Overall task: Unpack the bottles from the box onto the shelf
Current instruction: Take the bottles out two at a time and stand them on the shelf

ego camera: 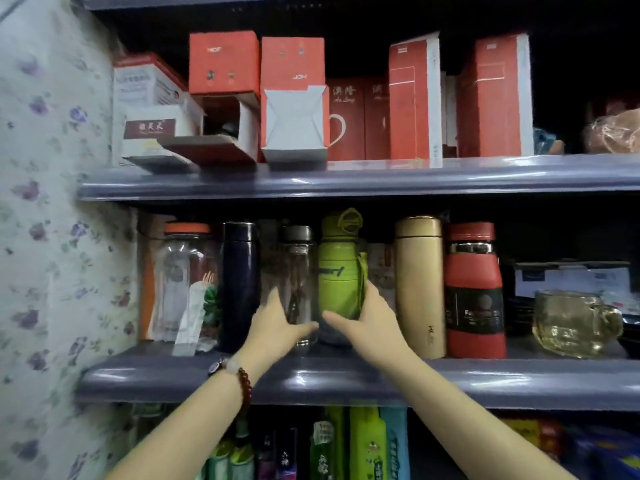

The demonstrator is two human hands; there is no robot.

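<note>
Fingers of the right hand (372,323) wrap the green bottle (339,282) — left hand (277,323) grips the clear bottle (298,285) beside it.

Upper tier: red cartons (224,62) stacked at left, two on top of an open carton with its flap (211,148) folded down and a white-based carton (294,128) lying on its side. White box (152,133) with maroon label at far left, beside floral wallpaper (41,202). Red mug box (346,119) standing behind, mug printed on it. Two tall red-and-white cartons (414,98) upright further right. Brown wrapped bundle (614,131) at far right, blurred. Middle tier, right end: glass mug (571,323), upright, handle to the right; dark flat boxes (568,275) behind it. Bottom tier: green, teal and blue packages (369,445), labels unreadable.
</note>
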